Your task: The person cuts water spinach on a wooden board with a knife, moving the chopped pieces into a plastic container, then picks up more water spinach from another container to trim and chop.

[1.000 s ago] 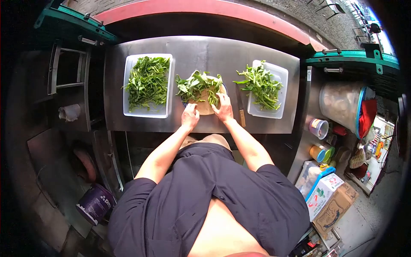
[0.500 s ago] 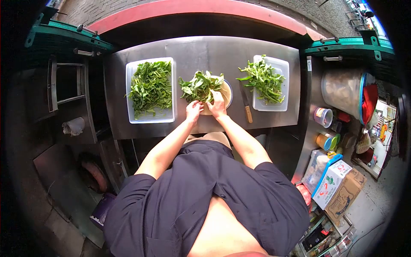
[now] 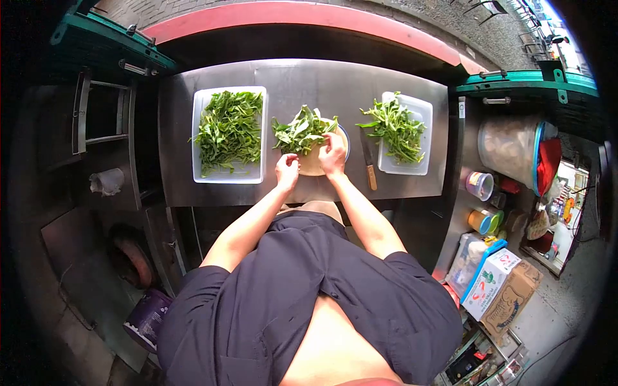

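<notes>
A heap of leafy greens (image 3: pixel 304 130) lies on a round board or plate (image 3: pixel 313 166) at the middle of the metal table. My left hand (image 3: pixel 288 171) is just below the heap's left side, its fingers pinched together; what they hold is too small to make out. At the heap's right edge, my right hand (image 3: pixel 332 154) has its fingertips closed against the leaves. A white tray (image 3: pixel 227 175) full of greens sits to the left. Another tray (image 3: pixel 420 164) on the right holds more leafy stems. Between the board and that tray lies a knife (image 3: pixel 371 175) with a wooden handle.
Steel table (image 3: pixel 309 72) spans the space in front of me. Off to the right are a large clear container (image 3: pixel 506 147), small tubs (image 3: pixel 479 184) and cardboard boxes (image 3: pixel 508 301). A purple bucket (image 3: pixel 148 315) stands at the lower left.
My left hand has drawn slightly down and away from the leaves. My right hand has shifted a little right, to the heap's edge. The view has tilted slightly.
</notes>
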